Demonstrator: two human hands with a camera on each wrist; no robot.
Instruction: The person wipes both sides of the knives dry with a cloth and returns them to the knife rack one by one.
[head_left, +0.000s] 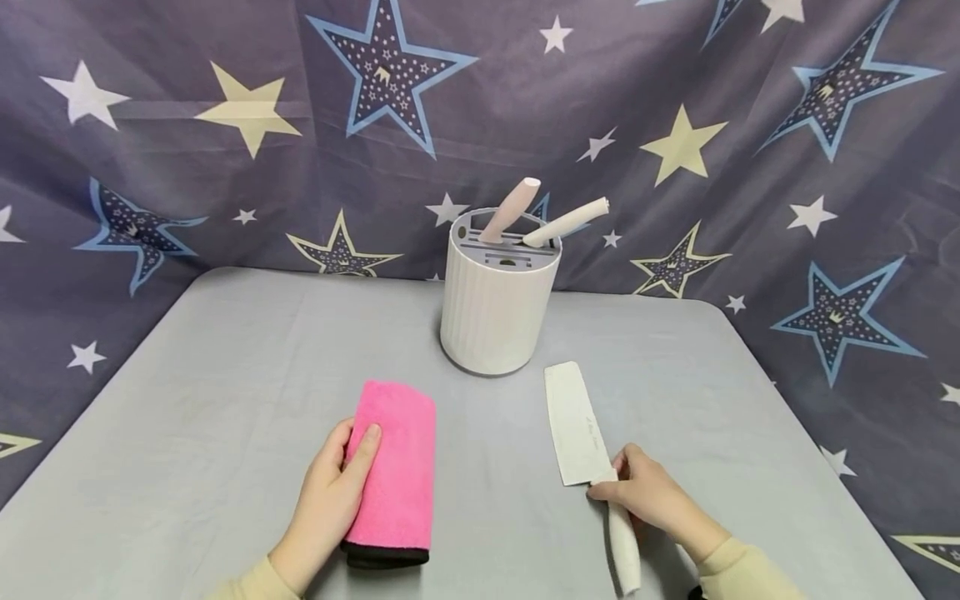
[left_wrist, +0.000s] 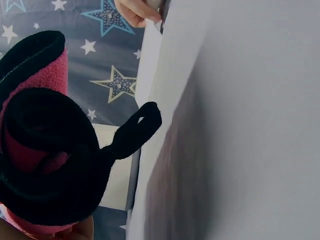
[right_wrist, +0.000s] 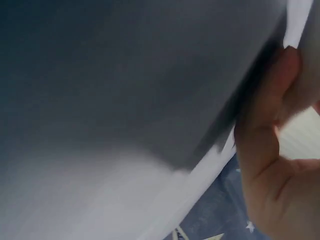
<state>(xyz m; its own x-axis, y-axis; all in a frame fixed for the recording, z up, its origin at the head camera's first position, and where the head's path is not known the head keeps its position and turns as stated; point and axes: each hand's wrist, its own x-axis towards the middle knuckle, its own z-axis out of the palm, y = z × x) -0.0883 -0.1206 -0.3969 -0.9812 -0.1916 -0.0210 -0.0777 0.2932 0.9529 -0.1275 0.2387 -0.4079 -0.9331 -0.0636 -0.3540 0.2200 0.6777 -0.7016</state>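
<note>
- By my judgement the work is at an early stage: the pink cloth [head_left: 396, 467] and the cleaver [head_left: 587, 442] are both in hand, yet well apart, with bare table [head_left: 480, 508] between them.
- The cleaver is out of the white knife block [head_left: 495, 317], which stands at 11 o'clock from the blade; a knife with a pink handle [head_left: 512, 210] and one with a cream handle [head_left: 567, 222] sit in its slots.
- What seems left is whatever brings cloth and blade together, and perhaps a place in the block for the cleaver.
- Left hand [head_left: 327, 496], at 7 o'clock in the head view: grasping the cloth's near-left edge, thumb on top; its forearm enters from 7 o'clock. The left wrist view shows the cloth's rolled black end, with a loop [left_wrist: 137, 131] sticking out.
- Right hand [head_left: 648, 493], at 5 o'clock: pinching the cleaver where handle meets blade, forearm entering from 4 o'clock. The blade points to 11 o'clock, the handle to 5; whether the cleaver is slightly lifted, I cannot tell.
</note>
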